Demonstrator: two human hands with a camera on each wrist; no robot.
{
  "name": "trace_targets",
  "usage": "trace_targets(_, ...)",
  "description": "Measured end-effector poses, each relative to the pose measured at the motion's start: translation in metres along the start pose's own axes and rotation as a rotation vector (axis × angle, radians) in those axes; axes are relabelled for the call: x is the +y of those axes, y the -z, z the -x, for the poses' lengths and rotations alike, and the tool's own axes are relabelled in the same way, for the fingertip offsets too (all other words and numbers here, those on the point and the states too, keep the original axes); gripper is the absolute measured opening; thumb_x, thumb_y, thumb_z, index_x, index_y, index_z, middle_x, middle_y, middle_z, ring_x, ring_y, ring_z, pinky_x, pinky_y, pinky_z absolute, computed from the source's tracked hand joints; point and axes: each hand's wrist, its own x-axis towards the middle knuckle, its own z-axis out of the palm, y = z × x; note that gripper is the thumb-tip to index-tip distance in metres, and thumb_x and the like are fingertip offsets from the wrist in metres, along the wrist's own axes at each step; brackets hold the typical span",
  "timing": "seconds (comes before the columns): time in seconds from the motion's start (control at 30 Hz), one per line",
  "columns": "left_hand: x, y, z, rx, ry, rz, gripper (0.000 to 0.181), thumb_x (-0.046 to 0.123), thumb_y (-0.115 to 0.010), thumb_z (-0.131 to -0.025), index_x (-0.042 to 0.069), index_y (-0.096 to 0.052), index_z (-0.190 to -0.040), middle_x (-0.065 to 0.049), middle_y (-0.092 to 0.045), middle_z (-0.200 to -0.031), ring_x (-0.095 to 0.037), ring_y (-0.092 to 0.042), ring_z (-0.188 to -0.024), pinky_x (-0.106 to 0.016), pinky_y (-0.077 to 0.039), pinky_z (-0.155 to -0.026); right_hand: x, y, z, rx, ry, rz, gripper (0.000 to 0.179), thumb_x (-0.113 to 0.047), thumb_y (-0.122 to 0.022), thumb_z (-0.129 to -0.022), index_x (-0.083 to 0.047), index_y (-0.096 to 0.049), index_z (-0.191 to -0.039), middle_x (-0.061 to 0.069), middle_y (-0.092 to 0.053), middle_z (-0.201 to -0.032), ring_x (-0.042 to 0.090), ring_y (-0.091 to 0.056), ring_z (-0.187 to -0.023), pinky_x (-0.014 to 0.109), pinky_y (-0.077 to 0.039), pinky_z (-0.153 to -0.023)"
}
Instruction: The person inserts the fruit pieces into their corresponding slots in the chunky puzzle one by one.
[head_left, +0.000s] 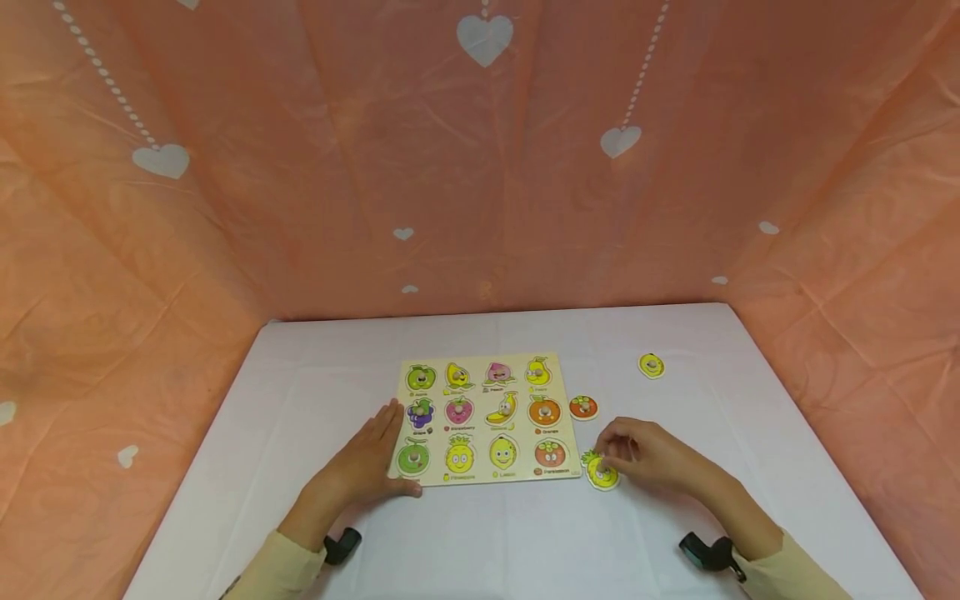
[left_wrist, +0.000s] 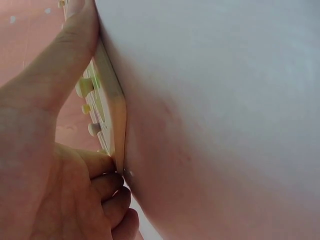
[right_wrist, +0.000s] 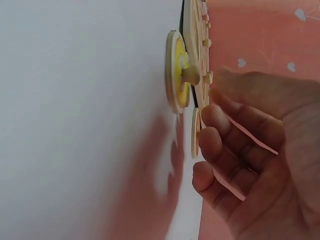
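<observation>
A wooden fruit puzzle board [head_left: 480, 425] lies on the white table. My left hand [head_left: 367, 458] rests at its front left corner, thumb along the front edge and fingers against the left side. Beside the board's front right corner is a pineapple puzzle piece [head_left: 602, 473] with a small knob [right_wrist: 191, 75]. My right hand [head_left: 648, 450] hovers over this piece with loosely bent fingers. In the right wrist view a small gap shows between the fingertips [right_wrist: 202, 175] and the knob. An orange-red persimmon piece [head_left: 583, 407] lies just right of the board.
A yellow lemon piece [head_left: 651, 365] lies farther back on the right of the white table [head_left: 322, 358]. Several knobbed fruit pieces sit in the board; its pineapple, lemon and persimmon places show flat pictures. An orange cloth [head_left: 360, 150] with white hearts surrounds the table's back and sides.
</observation>
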Motion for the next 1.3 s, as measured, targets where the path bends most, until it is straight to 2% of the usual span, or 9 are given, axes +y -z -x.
trace_targets(0.2, 0.0, 0.0, 0.0, 0.0, -0.003, -0.008, 0.135, 0.053, -0.095, -0.077, -0.013, -0.017, -0.166, -0.03, -0.015, -0.175, -0.045, -0.018, -0.163, -0.056, -0.021, -0.132, 0.003, 0.0, 0.009, -0.043, -0.036, -0.02, 0.016, -0.016, -0.085, -0.094, -0.014, -0.073, -0.104, -0.014, -0.061, -0.087, 0.006, -0.058, -0.078, 0.023, -0.05, -0.067)
trace_targets(0.4, 0.0, 0.001, 0.0, 0.0, -0.006, -0.01, 0.135, 0.053, -0.095, -0.077, -0.013, -0.018, -0.165, -0.03, -0.015, -0.175, -0.045, -0.018, -0.163, -0.056, -0.021, -0.132, 0.004, -0.001, 0.013, -0.057, -0.011, -0.043, 0.02, -0.015, -0.087, -0.092, -0.012, -0.072, -0.106, -0.013, -0.06, -0.088, 0.007, -0.058, -0.078, 0.024, -0.05, -0.065)
trace_targets(0.8, -0.002, -0.001, -0.001, 0.001, -0.009, -0.018, 0.135, 0.054, -0.094, -0.077, -0.013, -0.017, -0.165, -0.031, -0.015, -0.175, -0.045, -0.018, -0.163, -0.056, -0.021, -0.132, 0.005, -0.004, 0.01, -0.073, -0.037, -0.051, 0.02, -0.016, -0.085, -0.093, -0.015, -0.07, -0.108, -0.011, -0.06, -0.091, 0.01, -0.059, -0.081, 0.024, -0.052, -0.068)
trace_targets(1.3, -0.001, -0.002, -0.001, 0.008, -0.013, -0.016, 0.135, 0.053, -0.095, -0.076, -0.013, -0.018, -0.165, -0.031, -0.016, -0.175, -0.045, -0.018, -0.163, -0.057, -0.021, -0.132, 0.005, -0.006, 0.004, -0.061, 0.006, -0.048, 0.013, -0.013, -0.083, -0.096, -0.014, -0.072, -0.103, -0.011, -0.062, -0.09, 0.003, -0.056, -0.08, 0.023, -0.052, -0.066)
